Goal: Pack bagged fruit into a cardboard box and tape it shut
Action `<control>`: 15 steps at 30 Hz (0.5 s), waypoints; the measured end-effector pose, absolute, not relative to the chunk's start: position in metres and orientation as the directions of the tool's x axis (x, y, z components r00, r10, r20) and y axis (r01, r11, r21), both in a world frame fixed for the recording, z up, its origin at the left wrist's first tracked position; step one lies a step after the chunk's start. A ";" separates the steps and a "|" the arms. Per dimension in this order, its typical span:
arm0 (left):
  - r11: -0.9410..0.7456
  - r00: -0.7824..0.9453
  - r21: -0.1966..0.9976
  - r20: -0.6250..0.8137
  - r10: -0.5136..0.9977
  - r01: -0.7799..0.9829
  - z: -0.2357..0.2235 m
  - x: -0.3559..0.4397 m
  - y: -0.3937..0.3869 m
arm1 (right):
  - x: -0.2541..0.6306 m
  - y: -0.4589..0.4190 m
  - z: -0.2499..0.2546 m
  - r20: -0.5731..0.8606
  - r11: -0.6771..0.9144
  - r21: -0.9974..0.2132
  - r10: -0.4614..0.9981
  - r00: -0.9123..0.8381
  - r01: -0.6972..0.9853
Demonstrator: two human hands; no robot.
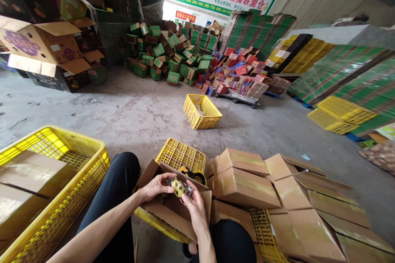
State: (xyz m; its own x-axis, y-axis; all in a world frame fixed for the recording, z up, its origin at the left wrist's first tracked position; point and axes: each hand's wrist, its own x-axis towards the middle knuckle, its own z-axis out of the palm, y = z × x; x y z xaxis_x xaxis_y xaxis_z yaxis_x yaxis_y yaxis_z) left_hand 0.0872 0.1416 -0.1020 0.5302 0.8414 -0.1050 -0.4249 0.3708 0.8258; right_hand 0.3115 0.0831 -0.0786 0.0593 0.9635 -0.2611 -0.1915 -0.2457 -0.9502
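My left hand (156, 188) and my right hand (194, 207) both grip a small yellowish round fruit (178, 188) wrapped in clear plastic. They hold it just above an open brown cardboard box (168, 209) that rests across my lap on a yellow crate. The fingers of both hands are curled around the wrapped fruit. A yellow-and-black tape dispenser (193, 174) lies just behind the fruit on an upturned yellow crate (182, 155).
A big yellow crate (66, 189) holding flat cardboard stands at my left. Brown cartons (247, 181) are piled at my right. A small yellow crate (202, 111) sits on the concrete floor ahead, with heaps of green and red boxes (185, 57) behind it.
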 end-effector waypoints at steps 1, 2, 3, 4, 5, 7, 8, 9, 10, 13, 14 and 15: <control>0.376 0.526 0.817 -0.107 0.844 -0.437 -0.103 0.087 0.142 | 0.311 0.081 -0.072 -0.242 -0.229 -0.958 0.969 0.055 -0.174; 0.382 0.521 0.807 -0.110 0.847 -0.450 -0.103 0.087 0.143 | 0.309 0.079 -0.066 -0.222 -0.213 -0.964 0.974 0.041 -0.157; 0.388 0.516 0.796 -0.113 0.849 -0.464 -0.103 0.087 0.144 | 0.307 0.077 -0.061 -0.208 -0.204 -0.968 0.978 0.014 -0.147; 0.396 0.511 0.786 -0.120 0.851 -0.475 -0.103 0.087 0.144 | 0.304 0.075 -0.058 -0.200 -0.200 -0.969 0.980 -0.011 -0.148; 0.406 0.509 0.776 -0.129 0.851 -0.483 -0.103 0.087 0.145 | 0.301 0.072 -0.058 -0.199 -0.200 -0.968 0.980 -0.022 -0.154; 0.429 0.517 0.764 -0.146 0.843 -0.483 -0.104 0.088 0.144 | 0.296 0.069 -0.062 -0.219 -0.216 -0.960 0.976 0.000 -0.176; 0.438 0.529 0.763 -0.150 0.835 -0.475 -0.104 0.088 0.144 | 0.293 0.068 -0.067 -0.237 -0.228 -0.956 0.971 0.028 -0.185; 0.444 0.542 0.767 -0.151 0.826 -0.463 -0.104 0.088 0.143 | 0.292 0.068 -0.072 -0.258 -0.244 -0.951 0.965 0.052 -0.191; 0.445 0.555 0.773 -0.148 0.819 -0.451 -0.103 0.088 0.142 | 0.291 0.068 -0.078 -0.275 -0.258 -0.946 0.959 0.069 -0.196; 0.427 0.560 0.785 -0.126 0.819 -0.449 -0.101 0.089 0.141 | 0.295 0.072 -0.095 -0.298 -0.282 -0.940 0.953 0.059 -0.193; 0.420 0.554 0.783 -0.117 0.824 -0.459 -0.100 0.089 0.140 | 0.297 0.074 -0.101 -0.298 -0.284 -0.940 0.953 0.051 -0.187; 0.416 0.552 0.778 -0.109 0.827 -0.470 -0.099 0.089 0.140 | 0.300 0.077 -0.106 -0.294 -0.281 -0.943 0.954 0.050 -0.180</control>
